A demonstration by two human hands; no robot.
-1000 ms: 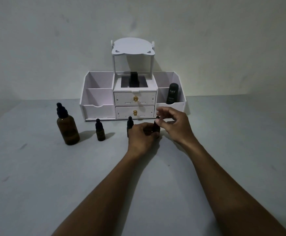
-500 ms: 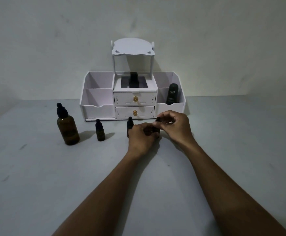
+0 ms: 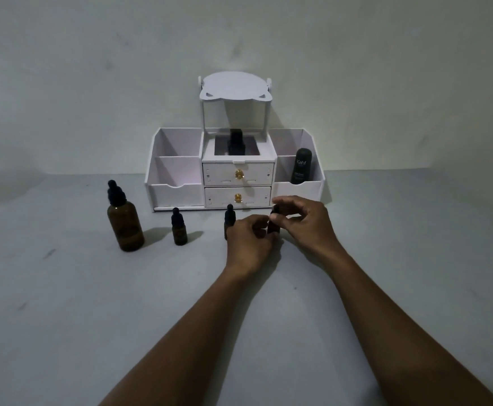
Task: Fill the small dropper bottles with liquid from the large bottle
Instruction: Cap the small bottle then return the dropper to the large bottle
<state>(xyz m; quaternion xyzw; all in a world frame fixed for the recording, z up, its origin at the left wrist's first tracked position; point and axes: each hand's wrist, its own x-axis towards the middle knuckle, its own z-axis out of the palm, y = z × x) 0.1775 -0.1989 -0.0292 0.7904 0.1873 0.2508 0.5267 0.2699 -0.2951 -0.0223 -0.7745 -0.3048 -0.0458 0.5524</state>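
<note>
A large amber dropper bottle (image 3: 125,222) with a black cap stands at the left of the grey table. To its right stands a small dropper bottle (image 3: 179,228), and a second small one (image 3: 229,217) is partly hidden behind my left hand. My left hand (image 3: 249,244) grips the body of a third small dropper bottle (image 3: 273,227), which stands on the table. My right hand (image 3: 304,224) pinches that bottle's black dropper cap from above. Most of this bottle is hidden by my fingers.
A white desk organiser (image 3: 178,191) with two drawers, side compartments and a raised top shelf stands against the wall. A black tube (image 3: 301,167) stands in its right compartment, and a dark bottle (image 3: 236,145) sits in its middle recess.
My right hand's fingers have closed down onto the cap of the small bottle. My left hand has stayed on the bottle's body. Nothing else has moved.
</note>
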